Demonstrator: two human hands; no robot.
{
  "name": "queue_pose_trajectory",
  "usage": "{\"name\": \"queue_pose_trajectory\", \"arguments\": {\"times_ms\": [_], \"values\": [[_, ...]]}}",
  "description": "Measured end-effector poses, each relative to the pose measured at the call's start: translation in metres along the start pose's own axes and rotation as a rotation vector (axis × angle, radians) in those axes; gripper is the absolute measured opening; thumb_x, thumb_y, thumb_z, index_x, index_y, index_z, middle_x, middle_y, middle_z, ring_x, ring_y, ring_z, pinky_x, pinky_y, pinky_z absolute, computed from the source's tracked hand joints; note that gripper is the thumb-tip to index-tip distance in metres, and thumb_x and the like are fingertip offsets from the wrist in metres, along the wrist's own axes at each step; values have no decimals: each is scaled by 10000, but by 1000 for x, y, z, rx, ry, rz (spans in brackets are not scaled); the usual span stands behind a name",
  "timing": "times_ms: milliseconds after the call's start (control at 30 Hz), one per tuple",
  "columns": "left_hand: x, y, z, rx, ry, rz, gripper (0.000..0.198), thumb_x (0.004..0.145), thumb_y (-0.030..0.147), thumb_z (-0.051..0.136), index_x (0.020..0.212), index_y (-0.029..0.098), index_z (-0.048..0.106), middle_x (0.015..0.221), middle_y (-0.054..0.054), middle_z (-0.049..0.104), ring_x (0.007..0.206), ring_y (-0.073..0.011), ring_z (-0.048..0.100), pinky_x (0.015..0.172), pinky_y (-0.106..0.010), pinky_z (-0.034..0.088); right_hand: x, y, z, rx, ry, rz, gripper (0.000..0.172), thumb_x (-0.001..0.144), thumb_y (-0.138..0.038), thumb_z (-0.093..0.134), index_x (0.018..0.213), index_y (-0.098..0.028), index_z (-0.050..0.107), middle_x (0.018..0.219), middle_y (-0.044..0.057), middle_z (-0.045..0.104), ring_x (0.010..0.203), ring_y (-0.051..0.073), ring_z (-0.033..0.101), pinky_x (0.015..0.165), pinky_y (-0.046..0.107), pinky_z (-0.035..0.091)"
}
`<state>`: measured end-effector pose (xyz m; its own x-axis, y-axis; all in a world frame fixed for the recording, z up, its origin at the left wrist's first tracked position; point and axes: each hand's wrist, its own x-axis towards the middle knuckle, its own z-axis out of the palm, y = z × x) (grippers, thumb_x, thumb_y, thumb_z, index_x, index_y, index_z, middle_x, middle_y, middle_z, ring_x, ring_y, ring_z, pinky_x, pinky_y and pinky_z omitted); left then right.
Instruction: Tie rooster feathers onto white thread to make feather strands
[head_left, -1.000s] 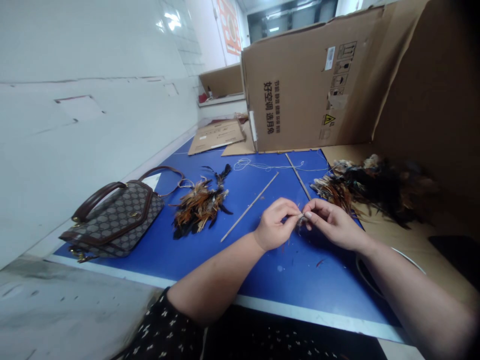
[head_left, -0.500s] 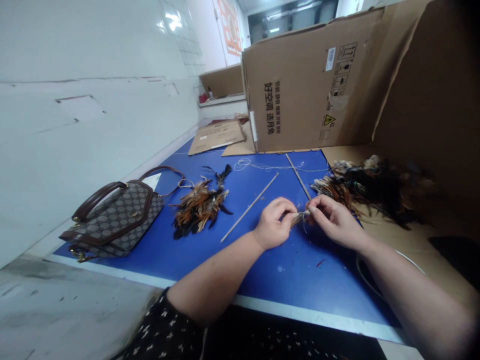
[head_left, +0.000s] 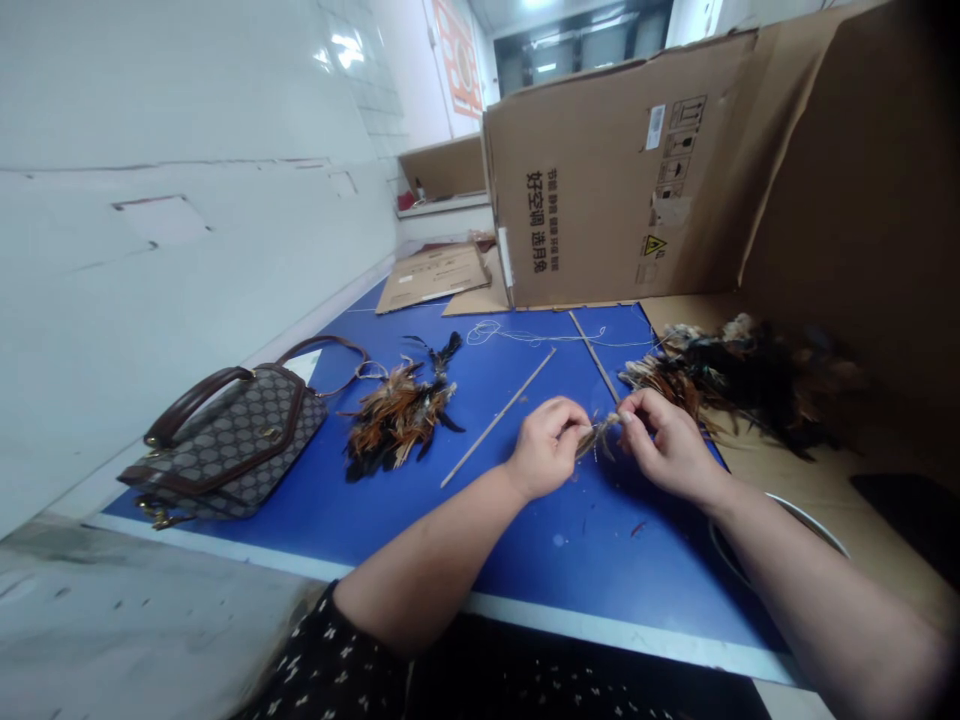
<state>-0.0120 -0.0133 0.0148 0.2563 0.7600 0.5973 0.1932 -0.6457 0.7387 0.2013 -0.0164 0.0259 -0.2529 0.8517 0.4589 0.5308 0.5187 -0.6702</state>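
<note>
Thumb and fingers of the left hand point(head_left: 551, 450) were pinched on one end of a small feathery piece point(head_left: 599, 434); those of the right hand point(head_left: 670, 447) gripped its other end. The piece, probably a few feathers, though blur and fingertips partly hid it, spanned the gap between the hands above the blue tabletop point(head_left: 517, 570). Just beyond lay two thin sticks point(head_left: 499, 418), the farther one behind the right fingertips, then loose thread point(head_left: 525, 332). A brown-black feather pile point(head_left: 401, 415) lay left, near a patterned handbag point(head_left: 240, 440); a larger feather heap point(head_left: 757, 380) lay right, partly on cardboard point(head_left: 810, 490).
</note>
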Motion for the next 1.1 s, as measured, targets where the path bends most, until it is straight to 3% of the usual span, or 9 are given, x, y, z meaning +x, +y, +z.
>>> {"name": "queue_pose_trajectory", "arguments": {"times_ms": [67, 167, 300, 400, 600, 700, 833, 1100], "values": [[-1, -2, 4, -134, -13, -170, 103, 932, 247, 605, 887, 171, 658, 919, -69, 682, 822, -159, 622, 790, -292, 511, 1, 3, -1, 31, -16, 14, 156, 1022, -373, 500, 953, -236, 524, 685, 4, 620, 590, 174, 579, 630, 308, 469], [-1, -4, 10, -406, -56, -418, 246, 929, 367, 657, 1048, 152, 650, 1025, -98, 707, 873, -157, 659, 831, -299, 526, 2, 6, -2, 71, -36, 24, 180, 1028, -389, 492, 959, -228, 531, 692, -1, 610, 590, 162, 564, 614, 293, 458], [-3, -3, 16, -539, -69, -536, 503, 814, 405, 810, 1209, 151, 628, 1100, -109, 699, 947, -155, 660, 887, -301, 513, 1, 5, 2, 71, -45, -5, 194, 1020, -394, 507, 946, -219, 547, 745, 14, 615, 628, 161, 551, 613, 284, 451], [-5, -2, 21, -514, -75, -535, 514, 742, 403, 871, 1132, 135, 669, 955, -73, 705, 841, -137, 650, 823, -284, 515, 0, 2, 5, 77, -64, -27, 200, 1032, -383, 483, 945, -217, 555, 785, 29, 628, 672, 170, 570, 640, 290, 463], [-4, 3, 23, -409, -41, -532, 399, 838, 511, 747, 910, 121, 698, 667, -15, 644, 574, -98, 559, 596, -237, 459, -3, 10, 7, -9, -90, -64, 136, 1039, -307, 432, 957, -225, 504, 814, 44, 623, 730, 192, 588, 685, 303, 464], [-6, 1, 26, -342, -51, -503, 377, 842, 503, 735, 852, 130, 687, 638, -12, 636, 555, -101, 558, 582, -232, 456, -3, 16, 7, -104, -102, -106, 75, 996, -209, 431, 930, -234, 456, 866, 57, 617, 770, 199, 590, 716, 304, 458], [-8, -3, 28, -187, -55, -401, 292, 888, 423, 681, 807, 143, 680, 635, -17, 639, 555, -108, 564, 566, -224, 445, -4, 18, 7, -278, -139, -86, 149, 907, -95, 442, 913, -240, 409, 897, 54, 618, 742, 192, 586, 676, 285, 413], [-9, -8, 24, 165, -63, -188, 167, 892, 289, 650, 775, 179, 695, 677, -19, 657, 600, -123, 563, 612, -237, 455, -3, 9, 8, -625, -186, -71, 177, 878, -52, 481, 960, -208, 492, 930, 73, 669, 630, 183, 620, 560, 306, 281]]}}
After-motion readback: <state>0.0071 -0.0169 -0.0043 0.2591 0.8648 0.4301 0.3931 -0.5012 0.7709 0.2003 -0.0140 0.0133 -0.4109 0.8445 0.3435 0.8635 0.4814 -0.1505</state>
